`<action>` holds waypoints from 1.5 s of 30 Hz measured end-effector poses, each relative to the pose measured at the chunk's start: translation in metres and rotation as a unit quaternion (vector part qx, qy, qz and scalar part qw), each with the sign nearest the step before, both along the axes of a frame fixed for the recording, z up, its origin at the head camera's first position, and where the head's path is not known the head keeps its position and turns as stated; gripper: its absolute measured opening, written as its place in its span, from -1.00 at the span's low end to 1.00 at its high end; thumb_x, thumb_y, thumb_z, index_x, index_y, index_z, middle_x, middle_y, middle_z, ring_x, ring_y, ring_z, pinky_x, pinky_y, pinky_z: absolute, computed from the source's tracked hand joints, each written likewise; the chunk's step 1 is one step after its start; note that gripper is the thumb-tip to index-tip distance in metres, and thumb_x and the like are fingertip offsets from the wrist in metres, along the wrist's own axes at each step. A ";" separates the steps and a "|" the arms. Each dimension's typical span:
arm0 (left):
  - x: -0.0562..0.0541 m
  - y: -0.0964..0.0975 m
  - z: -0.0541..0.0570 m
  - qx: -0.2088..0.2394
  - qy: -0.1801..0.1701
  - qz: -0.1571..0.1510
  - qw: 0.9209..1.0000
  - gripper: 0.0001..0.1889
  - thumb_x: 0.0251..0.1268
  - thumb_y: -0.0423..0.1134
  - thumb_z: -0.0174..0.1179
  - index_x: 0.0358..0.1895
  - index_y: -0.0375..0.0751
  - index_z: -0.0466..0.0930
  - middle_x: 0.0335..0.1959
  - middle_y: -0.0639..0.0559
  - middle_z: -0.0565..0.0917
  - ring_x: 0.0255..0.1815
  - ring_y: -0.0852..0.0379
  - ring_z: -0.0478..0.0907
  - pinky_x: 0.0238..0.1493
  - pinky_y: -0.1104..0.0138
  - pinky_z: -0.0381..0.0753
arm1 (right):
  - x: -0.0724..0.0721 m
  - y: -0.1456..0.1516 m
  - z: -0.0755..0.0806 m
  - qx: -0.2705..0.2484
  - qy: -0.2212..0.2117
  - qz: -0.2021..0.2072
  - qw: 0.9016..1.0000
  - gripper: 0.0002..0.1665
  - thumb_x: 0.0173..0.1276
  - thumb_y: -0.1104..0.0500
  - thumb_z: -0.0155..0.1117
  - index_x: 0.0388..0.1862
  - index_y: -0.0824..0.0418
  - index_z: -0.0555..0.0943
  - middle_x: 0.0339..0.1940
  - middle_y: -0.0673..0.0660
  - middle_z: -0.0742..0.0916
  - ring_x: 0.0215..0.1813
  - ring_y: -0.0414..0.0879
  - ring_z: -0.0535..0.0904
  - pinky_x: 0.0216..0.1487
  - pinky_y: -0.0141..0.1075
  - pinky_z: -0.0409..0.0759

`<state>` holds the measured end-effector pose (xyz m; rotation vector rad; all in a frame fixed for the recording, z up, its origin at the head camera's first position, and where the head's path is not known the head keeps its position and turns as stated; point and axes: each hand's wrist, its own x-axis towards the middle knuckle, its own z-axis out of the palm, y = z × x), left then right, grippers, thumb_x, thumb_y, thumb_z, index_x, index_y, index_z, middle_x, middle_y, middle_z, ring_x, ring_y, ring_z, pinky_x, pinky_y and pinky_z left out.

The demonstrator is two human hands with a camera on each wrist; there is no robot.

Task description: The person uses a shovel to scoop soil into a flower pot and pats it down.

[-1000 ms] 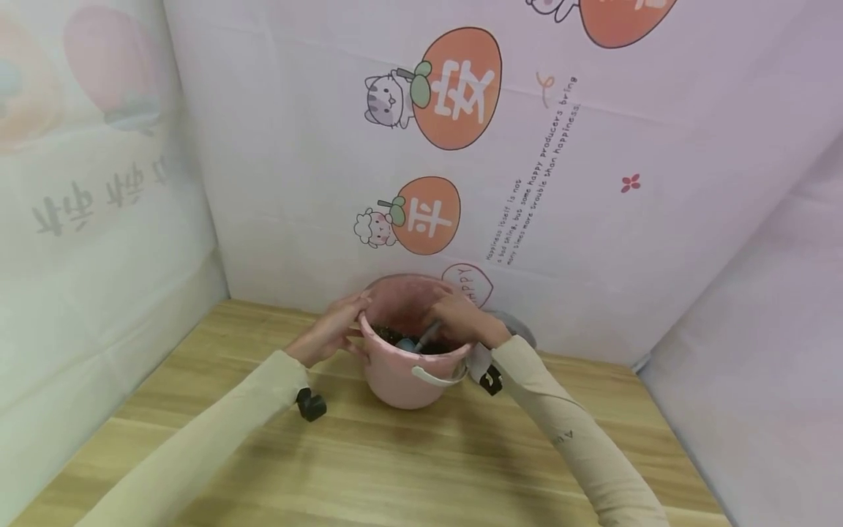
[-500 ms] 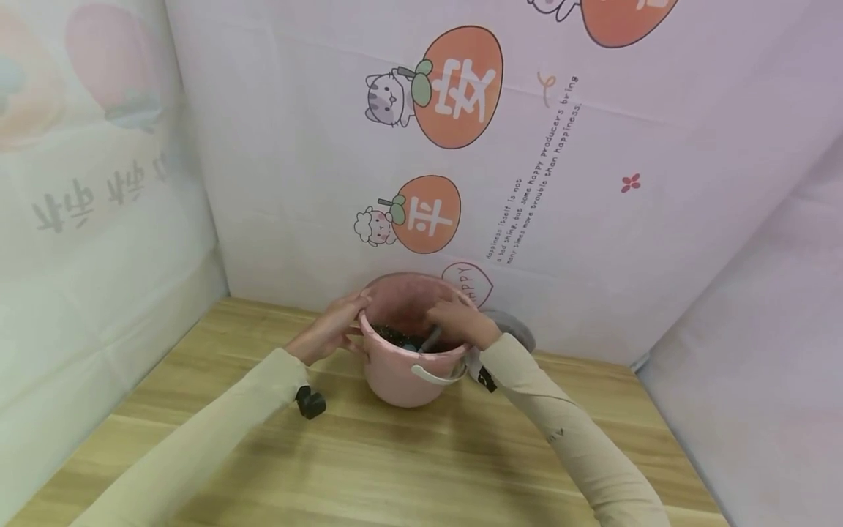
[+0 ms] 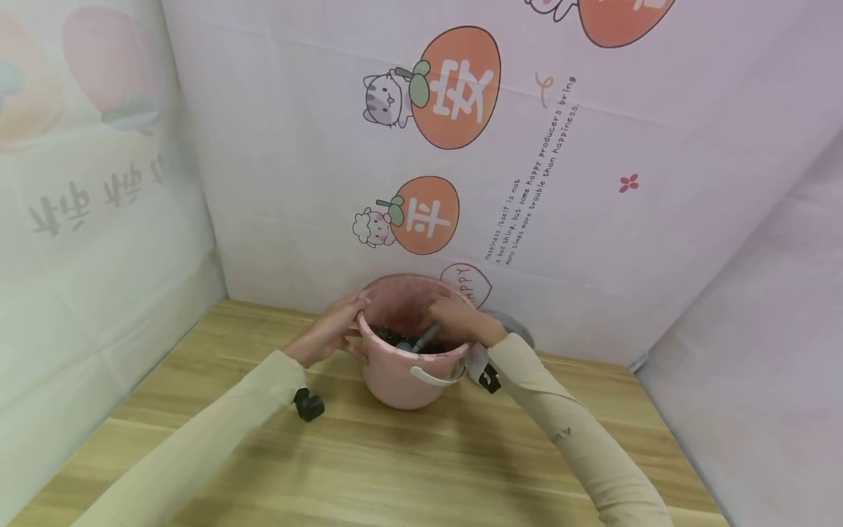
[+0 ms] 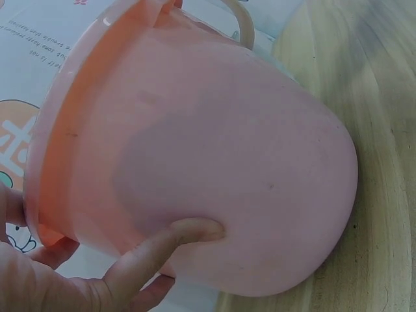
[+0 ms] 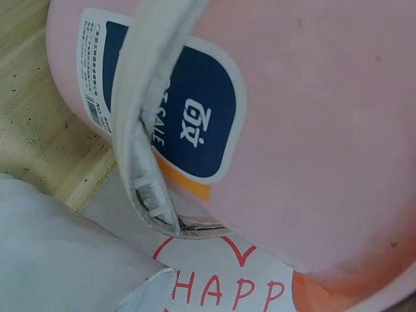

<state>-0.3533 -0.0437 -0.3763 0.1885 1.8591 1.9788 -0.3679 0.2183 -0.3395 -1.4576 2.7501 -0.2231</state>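
Observation:
A pink bucket [image 3: 402,380] with a white carrying handle [image 3: 431,377] stands upright on the table, dark soil-like material [image 3: 391,337] inside. My left hand [image 3: 329,331] grips its left rim; in the left wrist view, one of that hand's fingers [image 4: 195,229] presses the outer wall while others curl at the rim. Reaching in over the right side, my right hand [image 3: 454,316] holds the grey handle of a small shovel-like tool [image 3: 426,338]. The tool's bluish head is down at the soil, partly hidden. The right wrist view has the bucket's outside and its dark blue label [image 5: 205,123], without the hand.
Right behind the bucket sits a grey object [image 3: 514,326], partly hidden by my right arm. In the right wrist view a pale pot-like object [image 5: 71,253] lies near the bucket. White printed cloth walls [image 3: 560,219] border the wooden table [image 3: 369,468] at the back and sides.
The tool dips deeper, its bluish head less visible half a second ago, then comes up slightly again with my right hand. My left hand and the bucket stay in place.

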 end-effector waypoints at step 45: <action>0.002 0.000 -0.001 0.004 0.004 0.003 1.000 -0.35 0.74 -0.08 -0.16 0.74 -0.07 -0.09 0.74 -0.26 -0.11 0.54 -0.59 0.14 -0.05 -0.17 0.85 | 0.021 0.027 0.019 -0.063 0.078 -0.056 0.993 -0.70 0.22 0.36 0.57 -0.06 0.16 0.84 -0.02 0.08 0.84 0.13 0.06 0.67 0.27 0.03 0.64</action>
